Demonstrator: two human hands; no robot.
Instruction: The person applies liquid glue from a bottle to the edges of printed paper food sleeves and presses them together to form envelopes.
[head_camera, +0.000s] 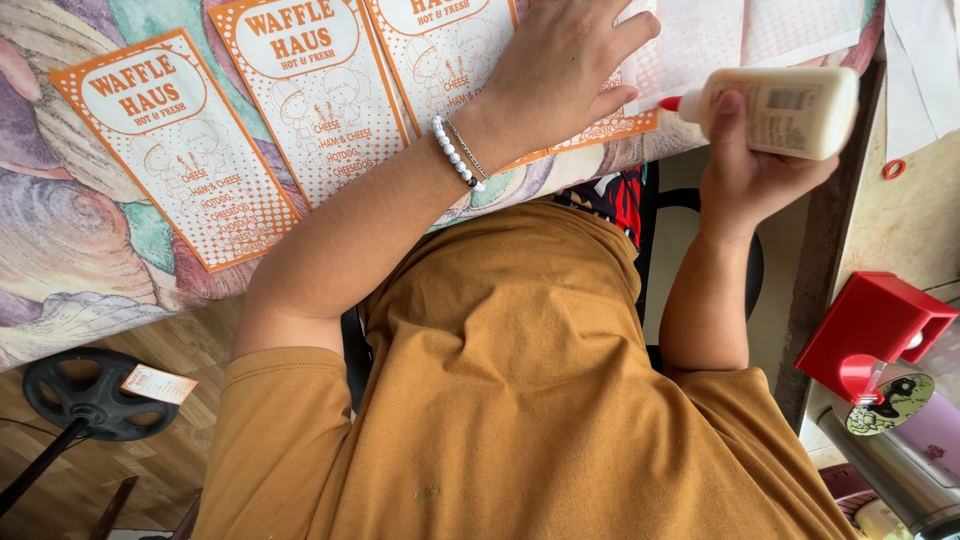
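Left hand (560, 70) lies flat, open on paper sheet (440, 50); right hand (745, 165) grips glue bottle (785, 108).

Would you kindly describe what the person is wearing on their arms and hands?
Both arms are bare below short mustard-brown T-shirt sleeves. The wrist of the left hand carries a white bead bracelet and a thin silvery chain bracelet. The right hand and its wrist wear nothing; no rings show.

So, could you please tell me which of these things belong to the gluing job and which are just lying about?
In use: left hand flat on a printed sheet; right hand gripping the glue bottle; more sheets alongside.
Lying about: red tape dispenser, metal flask, small red ring, black round base.
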